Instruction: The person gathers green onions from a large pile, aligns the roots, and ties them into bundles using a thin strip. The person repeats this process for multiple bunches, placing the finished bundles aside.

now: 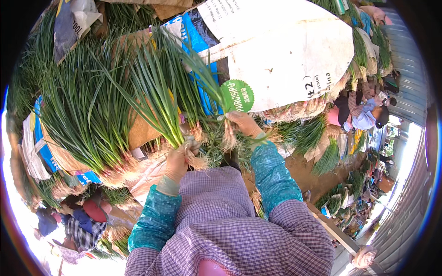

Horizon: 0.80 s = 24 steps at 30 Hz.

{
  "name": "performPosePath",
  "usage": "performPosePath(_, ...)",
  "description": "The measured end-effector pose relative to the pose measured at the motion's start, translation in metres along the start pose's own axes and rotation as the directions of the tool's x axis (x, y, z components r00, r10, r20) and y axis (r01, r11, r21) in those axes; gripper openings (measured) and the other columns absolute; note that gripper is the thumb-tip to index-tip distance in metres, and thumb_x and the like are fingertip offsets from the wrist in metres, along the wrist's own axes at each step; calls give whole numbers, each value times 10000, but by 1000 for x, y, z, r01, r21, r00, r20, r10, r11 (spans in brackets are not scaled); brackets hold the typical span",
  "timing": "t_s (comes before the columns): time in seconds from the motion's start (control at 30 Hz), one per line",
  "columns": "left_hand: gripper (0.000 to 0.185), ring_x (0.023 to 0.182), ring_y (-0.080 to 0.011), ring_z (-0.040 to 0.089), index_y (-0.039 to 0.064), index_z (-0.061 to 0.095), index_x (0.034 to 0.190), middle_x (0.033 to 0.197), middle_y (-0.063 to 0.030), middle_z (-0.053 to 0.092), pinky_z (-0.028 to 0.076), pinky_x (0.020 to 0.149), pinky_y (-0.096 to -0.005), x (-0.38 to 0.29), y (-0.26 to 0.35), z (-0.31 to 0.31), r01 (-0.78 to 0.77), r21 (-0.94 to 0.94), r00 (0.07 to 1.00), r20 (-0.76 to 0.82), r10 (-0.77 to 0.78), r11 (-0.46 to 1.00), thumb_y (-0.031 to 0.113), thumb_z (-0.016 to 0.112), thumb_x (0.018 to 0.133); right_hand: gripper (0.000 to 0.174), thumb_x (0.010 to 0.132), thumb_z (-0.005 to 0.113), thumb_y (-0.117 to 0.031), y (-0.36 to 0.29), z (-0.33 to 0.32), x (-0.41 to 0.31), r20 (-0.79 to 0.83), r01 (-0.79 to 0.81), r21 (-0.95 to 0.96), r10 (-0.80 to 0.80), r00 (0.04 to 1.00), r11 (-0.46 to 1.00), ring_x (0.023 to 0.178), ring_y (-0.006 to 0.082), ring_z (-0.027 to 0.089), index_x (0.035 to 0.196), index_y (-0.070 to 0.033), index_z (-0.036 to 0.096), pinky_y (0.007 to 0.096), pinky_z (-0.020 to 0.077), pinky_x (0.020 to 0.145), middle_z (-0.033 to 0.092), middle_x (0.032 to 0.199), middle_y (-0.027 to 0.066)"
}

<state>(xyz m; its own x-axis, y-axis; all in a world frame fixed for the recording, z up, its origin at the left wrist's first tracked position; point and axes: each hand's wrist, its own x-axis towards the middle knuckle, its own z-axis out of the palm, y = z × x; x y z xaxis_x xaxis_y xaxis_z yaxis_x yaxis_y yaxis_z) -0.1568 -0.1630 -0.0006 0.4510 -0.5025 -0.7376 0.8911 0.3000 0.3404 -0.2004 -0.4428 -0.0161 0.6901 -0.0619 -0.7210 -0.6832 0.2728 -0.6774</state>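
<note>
My gloved left hand (180, 155) grips a bunch of green onions (165, 120) just above its whitish roots, the leaves fanning away from me. In my gloved right hand (243, 123) is a smaller clump of green onions (207, 77), held near the root end with its roots (228, 136) hanging below. The two hands are apart, in front of my checked apron. Beyond my left hand lies a wide row of green onions (86, 114), roots towards me. A few more stalks with pale roots (197, 132) rest between the hands.
A white printed sack (286, 58) covers a root-edged pile at the upper right. Loose leaf scraps (217, 151) lie below my hands. One person (366, 114) works at the right, another (84, 224) at the lower left. A wooden beam (331, 231) runs at the lower right.
</note>
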Motion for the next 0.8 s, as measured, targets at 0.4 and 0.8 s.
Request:
performPosePath(0.4,201,665,-145,607,-30,540,1113,915,-88,641,504,596,-279,9,-4,15,-186,227,972,-102,213,956,9,524,917,275,911,596,-273,5,87,5,297,374,-478,-255,920,795,855,208,638,1052,-43,656,333,498,784,667,935,98)
performPosePath(0.8,138,554,-102,488,-14,562,989,724,-41,549,428,487,-224,-28,10,23,100,-126,995,13,-99,987,80,531,892,341,964,548,-357,3,114,2,59,19,258,-36,998,966,529,87,490,834,-48,605,271,379,488,548,627,-9)
